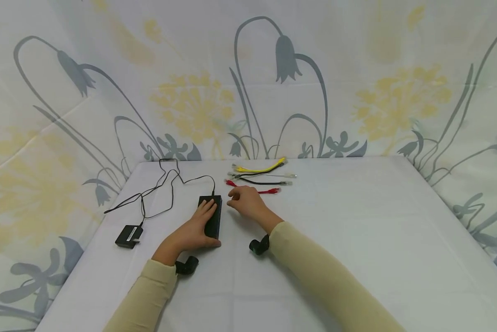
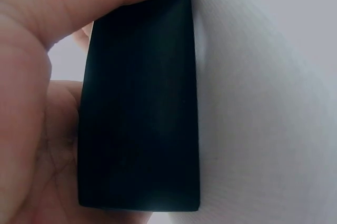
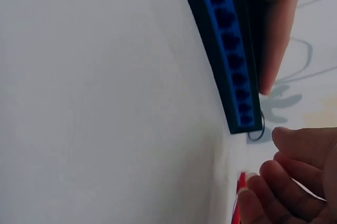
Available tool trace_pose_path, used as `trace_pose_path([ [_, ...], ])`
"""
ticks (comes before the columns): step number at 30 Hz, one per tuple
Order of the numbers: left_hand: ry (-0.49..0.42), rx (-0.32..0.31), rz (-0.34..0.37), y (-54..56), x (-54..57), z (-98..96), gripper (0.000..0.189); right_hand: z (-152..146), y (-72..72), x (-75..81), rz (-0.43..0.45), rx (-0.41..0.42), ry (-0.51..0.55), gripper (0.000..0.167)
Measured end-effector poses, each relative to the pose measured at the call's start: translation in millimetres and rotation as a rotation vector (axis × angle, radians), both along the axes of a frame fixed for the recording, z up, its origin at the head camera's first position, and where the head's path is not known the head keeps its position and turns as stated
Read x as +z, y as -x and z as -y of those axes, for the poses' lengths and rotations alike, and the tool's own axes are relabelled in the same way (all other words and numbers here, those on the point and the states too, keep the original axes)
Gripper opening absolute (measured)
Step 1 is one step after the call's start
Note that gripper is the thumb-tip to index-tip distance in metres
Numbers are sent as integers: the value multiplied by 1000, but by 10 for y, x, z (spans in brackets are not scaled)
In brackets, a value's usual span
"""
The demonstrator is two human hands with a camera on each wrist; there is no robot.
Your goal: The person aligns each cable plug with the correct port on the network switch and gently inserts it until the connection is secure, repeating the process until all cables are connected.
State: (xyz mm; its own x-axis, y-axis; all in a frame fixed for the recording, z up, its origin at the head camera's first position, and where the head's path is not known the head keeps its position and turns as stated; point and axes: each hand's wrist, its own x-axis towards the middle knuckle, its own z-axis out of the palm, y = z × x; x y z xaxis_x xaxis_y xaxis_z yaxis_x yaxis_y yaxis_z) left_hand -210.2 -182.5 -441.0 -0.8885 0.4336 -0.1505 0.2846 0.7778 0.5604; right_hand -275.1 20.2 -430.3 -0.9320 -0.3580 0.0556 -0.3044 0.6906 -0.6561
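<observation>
A black network switch (image 1: 213, 227) sits on the white table, left of the middle. My left hand (image 1: 193, 232) holds it, fingers laid over its top and thumb around the near end; the left wrist view shows the switch's plain dark end (image 2: 142, 113). Its blue row of several ports (image 3: 231, 58) faces right in the right wrist view. My right hand (image 1: 248, 203) hovers to the right of the switch, fingers loosely bent with nothing between them. Right behind its fingertips lies a red patch cable (image 1: 269, 191), partly hidden by the hand.
More short patch cables lie at the back: a yellow one (image 1: 258, 169) and black ones, the nearest black cable (image 1: 265, 183) just beyond the red. A thin black cord (image 1: 198, 178) loops left from the switch to a power adapter (image 1: 128, 236). A flowered curtain (image 1: 348, 92) stands behind the table.
</observation>
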Motion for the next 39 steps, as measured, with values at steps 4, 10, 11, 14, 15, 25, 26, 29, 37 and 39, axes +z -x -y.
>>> trace_pose_path([
  [4,-9,2,1,2,-4,14,111,-3,113,-8,-70,-13,-48,27],
  [10,-7,-1,10,12,-1,15,111,0,264,35,-85,-65,-110,30],
  [11,-7,-3,10,15,1,12,111,-2,288,43,-82,-75,-123,31],
  [14,-4,-4,7,20,17,0,110,-8,366,56,-75,-100,-157,33],
  [15,-5,-5,6,21,21,-2,110,-8,390,54,-73,-108,-167,33],
  [25,-2,6,12,2,4,-7,110,5,496,-14,-15,-114,-214,33],
  [26,-3,6,12,-1,0,-9,110,4,500,-25,-12,-110,-220,33],
  [29,-3,6,12,-6,-4,-15,111,-3,508,-57,0,-109,-216,32],
  [37,1,19,2,-17,23,-9,110,-27,512,-100,22,-99,-191,31],
  [39,9,21,4,-14,21,-9,110,-32,509,-95,18,-97,-191,31],
])
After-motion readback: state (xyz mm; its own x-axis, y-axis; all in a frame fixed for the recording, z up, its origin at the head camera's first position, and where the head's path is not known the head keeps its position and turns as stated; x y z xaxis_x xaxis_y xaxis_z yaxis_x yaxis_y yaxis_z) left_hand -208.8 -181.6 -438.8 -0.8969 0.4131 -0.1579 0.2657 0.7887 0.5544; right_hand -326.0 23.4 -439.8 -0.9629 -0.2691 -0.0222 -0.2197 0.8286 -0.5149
